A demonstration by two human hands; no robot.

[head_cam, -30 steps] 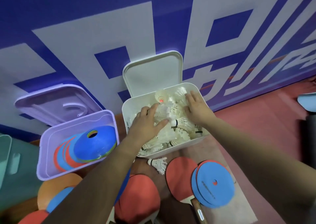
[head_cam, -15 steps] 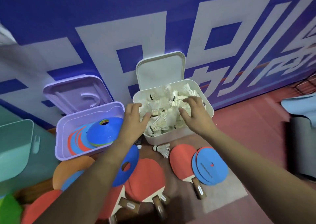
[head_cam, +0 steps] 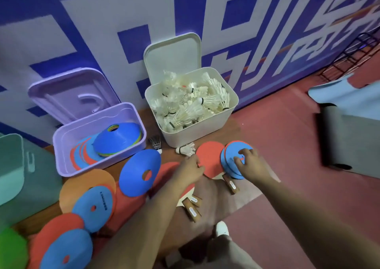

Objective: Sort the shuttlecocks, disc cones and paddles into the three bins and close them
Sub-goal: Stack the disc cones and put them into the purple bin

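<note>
Two hands are low over the floor clutter, both in front of the white bin [head_cam: 213,122]; the right hand [head_cam: 249,165] lies on a short stack of blue disc cones [head_cam: 231,155], fingers spread and curled down onto the top cone, though whether they pinch its edge cannot be told since the hand covers that part; the left hand [head_cam: 188,171] rests at the near rim of a red paddle [head_cam: 209,157], fingers bent and partly hidden from above, so grasp or mere touch cannot be told.

White bin: lid raised against the wall, heaped with white shuttlecocks [head_cam: 193,104]; one white shuttlecock [head_cam: 186,149] lies on the floor just in front of it, and a dark-feathered one [head_cam: 155,144] lies in the gap between this bin and the purple bin [head_cam: 96,161].

Purple bin: lid raised, holds a stack of cones with a blue one on top.

Third bin, teal [head_cam: 12,166]: cut off at the left edge; contents not visible.

Loose cones, blue, orange, red and one green, spread over the floor at lower left, several overlapping; one blue cone [head_cam: 139,172] stands tilted.

Wooden paddle handles [head_cam: 192,209] show between the forearms; their blades are largely covered by the left arm; count uncertain.
</note>
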